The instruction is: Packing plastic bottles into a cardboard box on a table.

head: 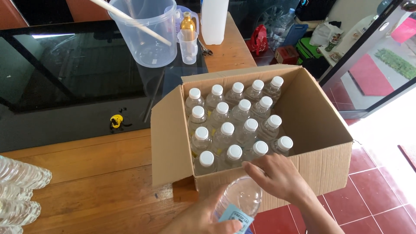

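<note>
An open cardboard box [323,143] sits at the table's edge, its left part packed with several clear bottles with white caps [227,128]. My right hand [277,175] rests on the box's near wall, fingers reaching toward the front-row caps, holding nothing. My left hand [203,219] grips a clear plastic bottle [242,197] with a blue label, held bottom-up just in front of the box.
A large clear bucket [149,32] with a stick, a small measuring cup [188,47], an amber bottle [187,24] and a white jug [214,19] stand at the back. Empty clear bottles [19,190] lie at the left. The wooden table [95,182] has a dark glass panel [73,73].
</note>
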